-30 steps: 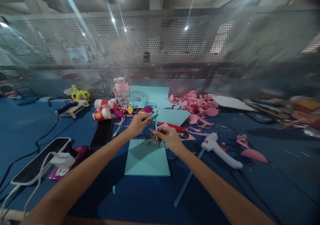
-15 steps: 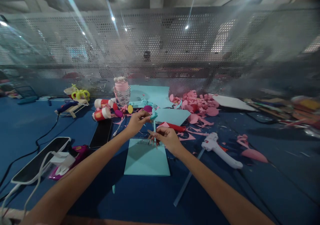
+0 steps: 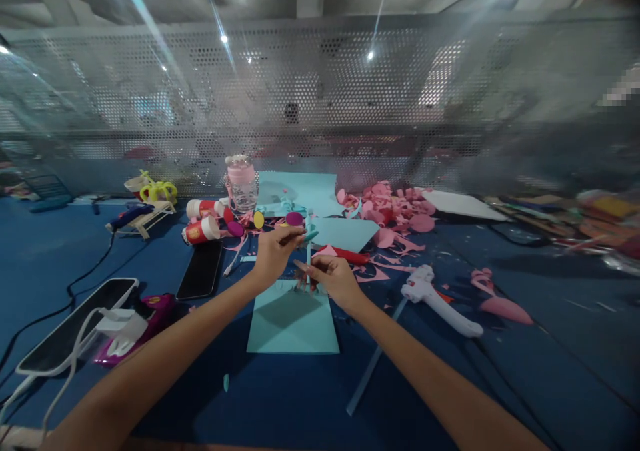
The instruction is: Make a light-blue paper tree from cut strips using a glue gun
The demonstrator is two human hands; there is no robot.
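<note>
Both my hands meet above the far edge of a light blue paper sheet (image 3: 293, 321) lying on the blue table (image 3: 500, 371). My left hand (image 3: 273, 251) pinches the top of a thin light blue paper stick (image 3: 309, 257) that stands nearly upright. My right hand (image 3: 333, 276) grips the same stick lower down, fingers curled around it. A small teal piece at the stick's top pokes out past my left fingers.
A white glue gun (image 3: 440, 301) and a clear glue stick (image 3: 373, 367) lie right of the sheet. Pink paper scraps (image 3: 395, 214), more blue paper (image 3: 345, 232), a pink-lidded bottle (image 3: 241, 184), red tubes (image 3: 200, 229), a phone (image 3: 201, 269) and a cabled charger (image 3: 75, 324) surround it.
Both hands have risen slightly and shifted a little left with the stick. The view has also drifted a bit. Nothing on the table moved.
</note>
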